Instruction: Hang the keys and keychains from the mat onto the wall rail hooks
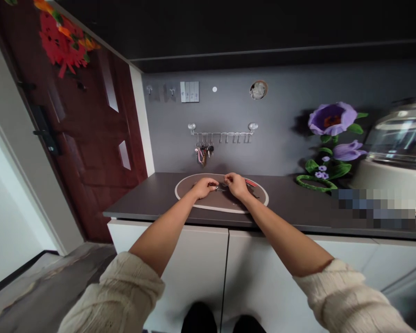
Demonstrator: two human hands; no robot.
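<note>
My left hand (pixel 204 188) is over an oval brown mat (pixel 215 204) with a pale rim. Its thumb and fingertips pinch a small silvery key (pixel 219 189). Close by on the right, my right hand (pixel 236 186) has its fingers curled together in a pinch; whatever sits between them is too small to make out. Beside and partly behind the right hand, a red item (pixel 251 183) and some dark thin pieces (pixel 253 191) lie on the mat.
A hook rail (pixel 222 133) on the grey wall carries a bunch of keys (pixel 204 152) at its left end. Purple artificial flowers (pixel 333 119) and a white appliance (pixel 395 171) stand at the right of the dark counter (pixel 138 196). A dark red door (pixel 90 125) is at left.
</note>
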